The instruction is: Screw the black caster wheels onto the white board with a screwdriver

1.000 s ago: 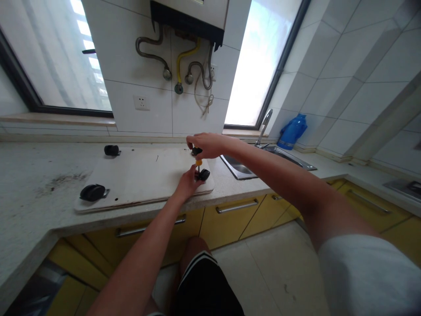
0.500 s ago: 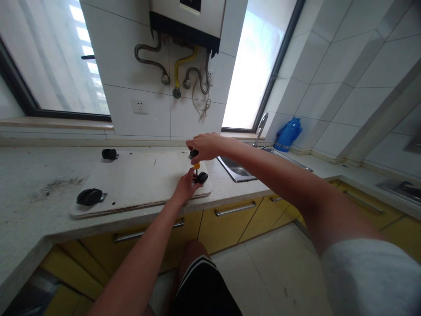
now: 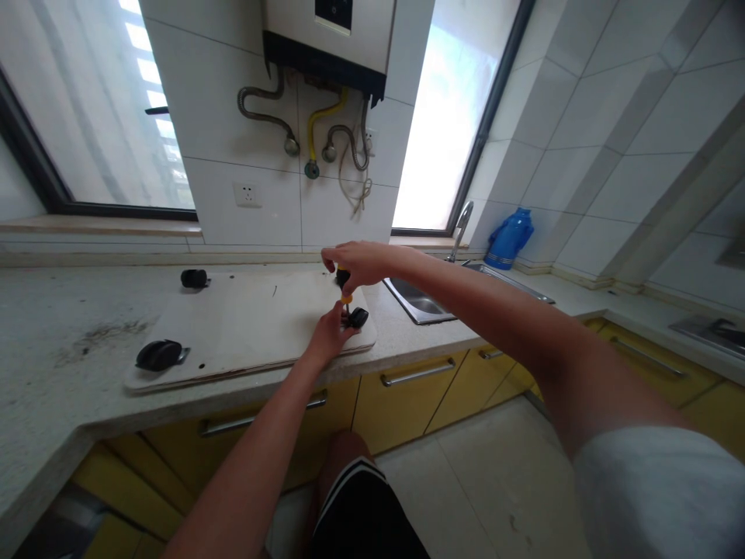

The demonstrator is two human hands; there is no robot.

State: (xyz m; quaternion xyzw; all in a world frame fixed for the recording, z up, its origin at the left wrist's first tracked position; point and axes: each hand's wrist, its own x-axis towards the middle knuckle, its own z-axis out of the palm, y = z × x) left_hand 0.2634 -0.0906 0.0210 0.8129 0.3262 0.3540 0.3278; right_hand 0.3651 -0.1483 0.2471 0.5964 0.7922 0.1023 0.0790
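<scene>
A white board (image 3: 244,318) with rounded corners lies flat on the countertop. My right hand (image 3: 364,264) is closed on the black and yellow handle of a screwdriver (image 3: 345,298), which stands upright over the board's near right corner. Its shaft reaches down beside a black caster wheel (image 3: 358,317). My left hand (image 3: 330,332) is closed around that caster's base, its fingertips close to the screwdriver's tip. Other black casters sit at the near left corner (image 3: 159,355) and far left corner (image 3: 194,278) of the board. The screw under the tip is hidden.
A steel sink (image 3: 416,303) with a tap (image 3: 462,225) is set in the counter to the right, with a blue thermos flask (image 3: 510,239) behind it. A water heater with hoses (image 3: 329,46) hangs on the wall. Yellow drawers (image 3: 407,404) line the counter front.
My right hand has turned slightly on the screwdriver handle, and more of the handle shows. The view has tilted up a little. My left hand stays at the caster.
</scene>
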